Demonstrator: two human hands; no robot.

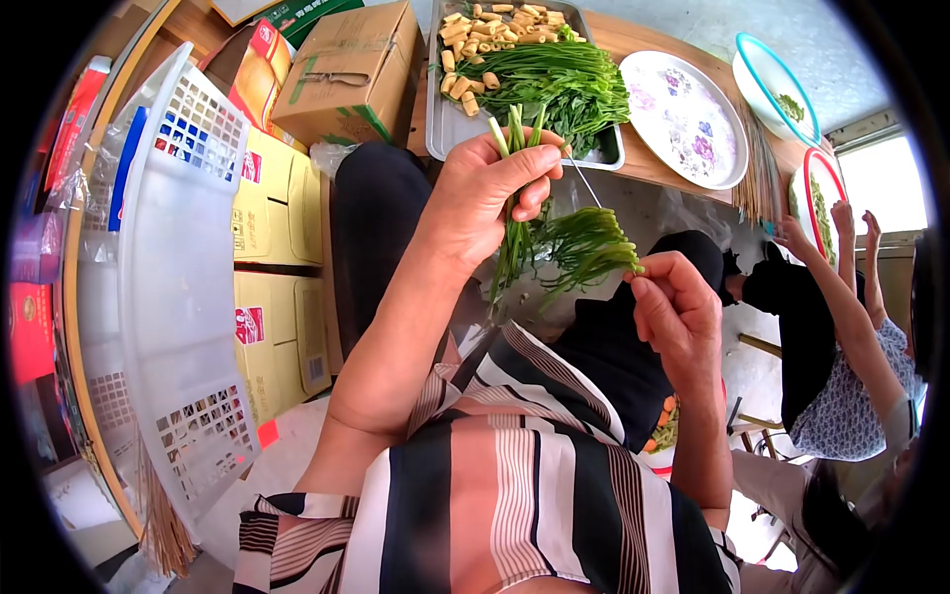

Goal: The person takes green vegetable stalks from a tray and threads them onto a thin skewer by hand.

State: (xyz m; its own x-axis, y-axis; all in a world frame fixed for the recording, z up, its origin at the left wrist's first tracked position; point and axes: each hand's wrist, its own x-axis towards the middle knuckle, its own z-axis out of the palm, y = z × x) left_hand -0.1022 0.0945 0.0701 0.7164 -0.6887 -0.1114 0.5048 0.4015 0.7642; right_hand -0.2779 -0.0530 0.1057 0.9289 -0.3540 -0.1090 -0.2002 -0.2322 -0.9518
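Note:
My left hand (485, 198) is closed round a small bunch of chives (510, 252), with pale stem ends sticking up past the thumb and leaves hanging below. A thin skewer (586, 184) runs from beside its fingertips down toward a second, fanned-out clump of chives (589, 249). At that clump's right end, my right hand (678, 309) pinches the pale stem tips between thumb and forefinger. Whether the skewer passes through the clump is hard to make out. Beyond my hands, a metal tray (450, 134) holds more chives (564, 84) and short yellowish tubular pieces (485, 40).
Right of the tray are a floral white plate (683, 119), a bundle of thin sticks (757, 168), a blue-rimmed bowl (767, 84) and a red-rimmed bowl (821, 198). Another person's arms (851, 287) reach there. Cardboard boxes (346, 74) and a white plastic basket (178, 327) stand at left.

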